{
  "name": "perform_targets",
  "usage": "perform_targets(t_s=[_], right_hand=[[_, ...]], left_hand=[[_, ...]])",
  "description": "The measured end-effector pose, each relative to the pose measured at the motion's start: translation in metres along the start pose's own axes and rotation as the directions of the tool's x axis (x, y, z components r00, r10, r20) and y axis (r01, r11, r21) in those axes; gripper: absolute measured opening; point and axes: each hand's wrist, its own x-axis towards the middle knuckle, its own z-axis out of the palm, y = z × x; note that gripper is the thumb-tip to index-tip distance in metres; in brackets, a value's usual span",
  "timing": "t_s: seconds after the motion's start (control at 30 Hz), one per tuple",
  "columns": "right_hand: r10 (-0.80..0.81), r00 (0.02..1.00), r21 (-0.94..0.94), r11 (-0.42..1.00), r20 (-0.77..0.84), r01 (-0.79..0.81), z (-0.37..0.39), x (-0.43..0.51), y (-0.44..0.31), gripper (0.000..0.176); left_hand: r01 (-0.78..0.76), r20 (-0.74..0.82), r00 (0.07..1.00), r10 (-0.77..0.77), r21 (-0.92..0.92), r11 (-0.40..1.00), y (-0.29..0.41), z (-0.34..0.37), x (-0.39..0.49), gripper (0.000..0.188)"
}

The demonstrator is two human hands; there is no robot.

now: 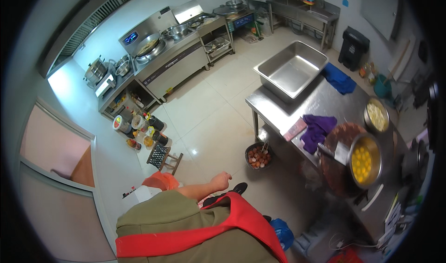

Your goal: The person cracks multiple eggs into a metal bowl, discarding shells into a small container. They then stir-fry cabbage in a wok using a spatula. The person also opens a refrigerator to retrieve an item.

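Note:
My left hand (221, 181) hangs over the tiled floor with its fingers loosely curled. I see nothing in it, though its palm side is hidden. My right hand is out of view. Nearest to the left hand on the floor is a dark bucket (258, 156) of cracked eggshells. To the right, a metal bowl (375, 158) of raw egg yolks rests on a round chopping board (339, 137). A cleaver (339, 153) lies beside the bowl on that board. The board sits on a stainless steel table (315, 103).
The table also holds a deep steel pan (291, 69), a purple cloth (317, 130), a blue cloth (338, 78) and a bowl of pale pieces (376, 116). At left, a small stool (163, 157) and several bottles (153, 137) stand on the floor. A cooking range (177, 59) lines the far wall.

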Motion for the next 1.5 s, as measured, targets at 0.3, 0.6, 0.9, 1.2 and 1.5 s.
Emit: perform_targets(t_s=[0.3, 0.6, 0.9, 1.2, 1.5], right_hand=[[-0.123, 0.992, -0.153, 0.98, 0.029, 0.126, 0.097, -0.034, -0.068, 0.022], [-0.079, 0.996, -0.313, 0.946, 0.037, 0.087, 0.155, -0.026, -0.108, 0.02], [-0.045, 0.995, -0.615, 0.783, 0.088, 0.09, 0.423, -0.013, -0.196, 0.017], [-0.123, 0.941, -0.78, 0.53, 0.316, 0.332, 0.786, -0.04, -0.252, 0.014], [-0.043, 0.952, -0.936, 0.175, 0.304, 0.307, 1.083, 0.052, -0.329, 0.011]], left_hand=[[0.385, 0.201, 0.906, -0.372, -0.03, 0.922, -0.159, -0.037, 0.013, 0.037], [0.537, -0.2, 0.796, -0.571, -0.204, 0.819, -0.282, -0.074, -0.075, 0.033], [0.863, 0.211, 0.503, -0.838, -0.18, 0.472, -0.399, -0.096, -0.086, 0.025], [0.555, -0.14, 0.643, -0.753, -0.592, 0.584, -0.57, -0.324, 0.113, 0.036], [0.406, -0.407, 0.553, -0.727, -0.63, 0.662, -0.702, -0.601, 0.297, 0.034]])
